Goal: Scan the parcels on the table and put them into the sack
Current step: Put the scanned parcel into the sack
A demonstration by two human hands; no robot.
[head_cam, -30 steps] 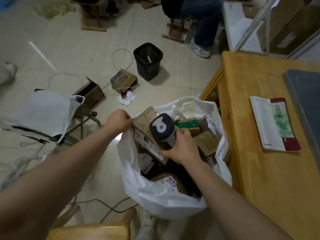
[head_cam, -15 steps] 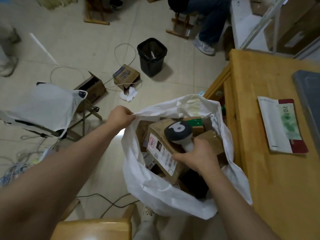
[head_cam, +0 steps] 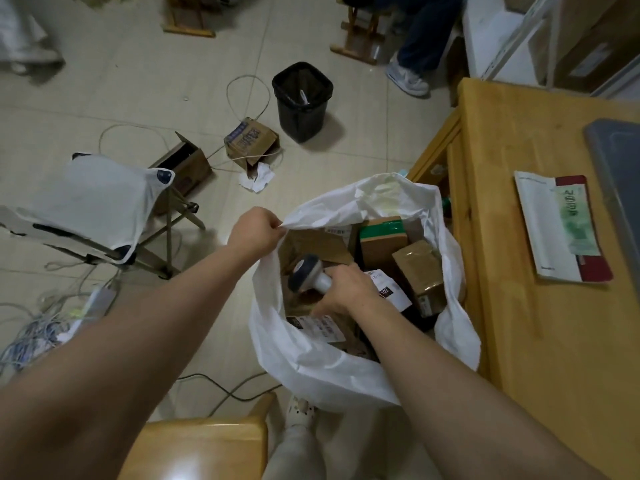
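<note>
Far left of the frame, a tangle of cables [head_cam: 41,327] lies on the floor, and one loose cable [head_cam: 221,386] runs just under the sack. My read: a foot catching it could drag the whole load over.

Moving in, the left hand [head_cam: 254,232] pinches the rim of the white sack [head_cam: 311,368], fingers curled tight on a small fold of plastic and holding the mouth open. That is a slim hold. If it slips, I'd expect the rim to flop over the opening and over the other hand.

Centre now: the scanner [head_cam: 308,275] sits down inside the mouth, head pointing to the upper left, with the right hand [head_cam: 349,289] wrapped round its handle. Whether those fingers also touch a parcel beneath, I cannot tell. The risk here is plain: loosen that grip and the scanner drops in among the boxes.

The parcels are in the sack: a labelled parcel [head_cam: 318,327] at the near side, a green-topped box [head_cam: 382,237] at the back, a brown taped parcel [head_cam: 419,271] tilted at the right. They lie at angles with corners pressing outward, so thin plastic may tear or the pile may shift.

Right side, the sack leans against the wooden table [head_cam: 519,341], where a booklet [head_cam: 561,226] lies; pull the rim leftward too hard and that support may go.
</note>
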